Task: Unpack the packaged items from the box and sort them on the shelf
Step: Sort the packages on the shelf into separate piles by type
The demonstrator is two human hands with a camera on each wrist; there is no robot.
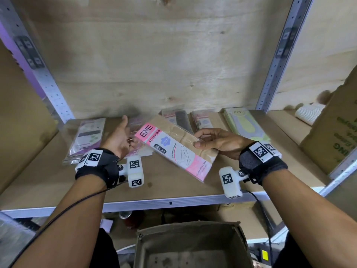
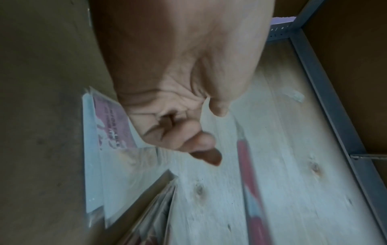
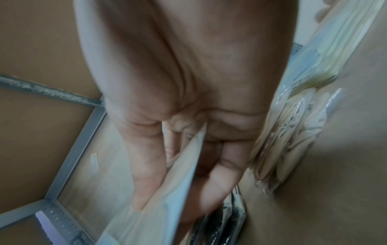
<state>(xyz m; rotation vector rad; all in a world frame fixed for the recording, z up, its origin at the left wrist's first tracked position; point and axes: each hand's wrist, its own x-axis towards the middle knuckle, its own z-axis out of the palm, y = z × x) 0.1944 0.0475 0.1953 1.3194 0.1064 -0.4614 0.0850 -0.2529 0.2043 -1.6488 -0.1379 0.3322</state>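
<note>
A pink and beige ENE stocking pack hangs tilted above the shelf board. My right hand pinches its right edge between thumb and fingers; the right wrist view shows the pack edge-on in that right hand. My left hand is just left of the pack, palm turned toward it, fingers loosely curled and holding nothing. In the left wrist view the left hand is empty and the pack is only a blurred red streak. An open cardboard box sits below the shelf.
Sorted stacks lie along the shelf's back: purple-white packs at the left, dark packs, more pink ones, green insole packs. A large carton and a white roll stand at the right. Metal uprights frame the bay.
</note>
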